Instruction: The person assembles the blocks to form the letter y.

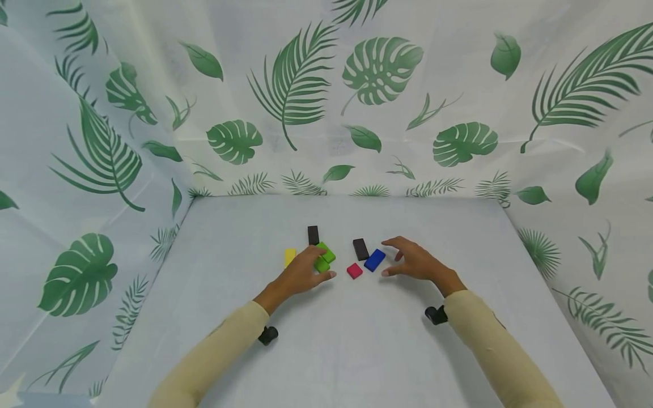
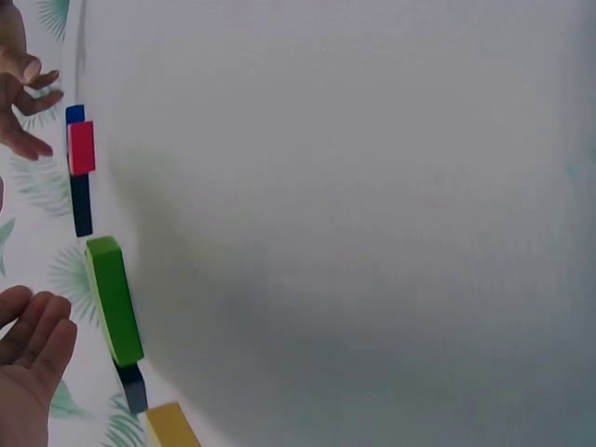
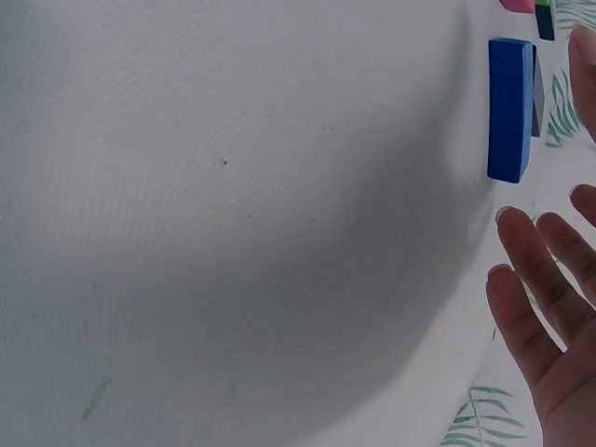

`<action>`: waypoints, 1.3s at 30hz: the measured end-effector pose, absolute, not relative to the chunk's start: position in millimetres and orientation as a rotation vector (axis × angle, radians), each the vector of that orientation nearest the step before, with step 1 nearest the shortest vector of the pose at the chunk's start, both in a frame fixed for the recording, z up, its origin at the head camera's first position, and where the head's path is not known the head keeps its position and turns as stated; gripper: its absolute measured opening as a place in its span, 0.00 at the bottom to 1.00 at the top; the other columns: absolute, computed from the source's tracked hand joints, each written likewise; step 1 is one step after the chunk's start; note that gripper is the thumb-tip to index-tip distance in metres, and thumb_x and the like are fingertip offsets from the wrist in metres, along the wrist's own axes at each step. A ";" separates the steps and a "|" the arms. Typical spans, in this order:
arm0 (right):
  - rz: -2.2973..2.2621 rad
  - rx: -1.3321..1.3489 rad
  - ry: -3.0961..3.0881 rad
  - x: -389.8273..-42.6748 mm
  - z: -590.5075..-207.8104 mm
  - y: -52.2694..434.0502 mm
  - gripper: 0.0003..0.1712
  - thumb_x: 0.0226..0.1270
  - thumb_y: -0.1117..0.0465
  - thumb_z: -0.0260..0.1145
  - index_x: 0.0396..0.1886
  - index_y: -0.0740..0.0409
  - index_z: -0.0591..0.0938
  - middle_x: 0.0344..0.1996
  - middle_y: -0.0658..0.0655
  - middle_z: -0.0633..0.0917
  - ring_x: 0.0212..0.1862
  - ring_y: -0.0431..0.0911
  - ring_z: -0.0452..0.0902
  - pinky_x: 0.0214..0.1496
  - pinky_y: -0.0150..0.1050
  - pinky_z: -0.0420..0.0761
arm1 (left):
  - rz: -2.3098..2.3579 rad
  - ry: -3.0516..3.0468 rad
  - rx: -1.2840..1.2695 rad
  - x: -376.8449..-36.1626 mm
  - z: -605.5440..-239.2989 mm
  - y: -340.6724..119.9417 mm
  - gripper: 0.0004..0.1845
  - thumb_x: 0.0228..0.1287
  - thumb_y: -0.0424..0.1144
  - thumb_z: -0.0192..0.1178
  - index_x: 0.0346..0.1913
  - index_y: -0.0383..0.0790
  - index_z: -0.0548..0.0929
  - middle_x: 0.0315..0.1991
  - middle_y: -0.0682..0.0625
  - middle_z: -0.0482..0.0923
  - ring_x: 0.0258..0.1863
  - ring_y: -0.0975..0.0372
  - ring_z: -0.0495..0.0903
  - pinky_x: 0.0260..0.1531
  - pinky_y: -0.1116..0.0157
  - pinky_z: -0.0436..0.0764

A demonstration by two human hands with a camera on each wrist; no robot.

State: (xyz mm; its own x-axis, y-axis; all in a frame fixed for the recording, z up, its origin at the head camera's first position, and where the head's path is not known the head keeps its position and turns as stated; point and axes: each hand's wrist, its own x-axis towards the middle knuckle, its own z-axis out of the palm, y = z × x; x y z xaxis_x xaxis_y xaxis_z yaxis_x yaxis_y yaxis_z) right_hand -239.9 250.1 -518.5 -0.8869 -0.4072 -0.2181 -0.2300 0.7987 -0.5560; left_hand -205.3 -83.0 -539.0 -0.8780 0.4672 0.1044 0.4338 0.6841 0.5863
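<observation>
Blocks mid-table (image 1: 459, 362) — left hand (image 1: 301, 275) by green block (image 1: 324, 256)

Near frame centre, flat rectangular blocks are coloured green (image 1: 324, 256), yellow (image 1: 289, 256), red (image 1: 354, 271), blue (image 1: 374, 259) and black (image 1: 313, 234). A green leaf print is carried by the white fabric backdrop (image 1: 326, 102).

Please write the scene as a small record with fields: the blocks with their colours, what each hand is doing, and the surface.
surface: white table, leaf-print cloth walls
blocks: yellow block, two green blocks, two dark blocks, blue block, red block
left hand: fingers at the green blocks; contact cannot be told
right hand: open, beside the blue block, not touching it
sleeves: cream, both arms
</observation>
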 end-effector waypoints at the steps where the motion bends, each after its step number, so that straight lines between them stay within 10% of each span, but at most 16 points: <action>1: -0.765 -0.479 2.656 -240.6 -519.4 249.8 0.53 0.49 0.39 0.80 0.73 0.53 0.70 0.67 0.60 0.74 0.51 0.51 0.79 0.51 0.50 0.83 | 0.965 2.827 0.749 -205.3 -540.0 -80.3 0.34 0.65 0.54 0.67 0.65 0.34 0.74 0.57 0.45 0.76 0.48 0.58 0.76 0.49 0.63 0.80; 12: -0.789 -0.520 2.649 -245.3 -530.6 244.1 0.49 0.50 0.45 0.81 0.71 0.55 0.72 0.66 0.61 0.74 0.50 0.50 0.80 0.55 0.50 0.82 | 0.849 2.777 0.714 -204.6 -545.7 -54.0 0.34 0.67 0.56 0.64 0.67 0.36 0.75 0.60 0.46 0.78 0.60 0.57 0.76 0.63 0.59 0.75; 39: -0.746 -0.605 2.660 -248.8 -538.0 235.1 0.41 0.55 0.49 0.79 0.67 0.57 0.76 0.56 0.57 0.81 0.47 0.47 0.78 0.54 0.46 0.82 | 0.705 2.813 0.714 -208.3 -546.9 -11.4 0.29 0.63 0.51 0.70 0.60 0.36 0.79 0.47 0.47 0.80 0.43 0.63 0.77 0.47 0.71 0.80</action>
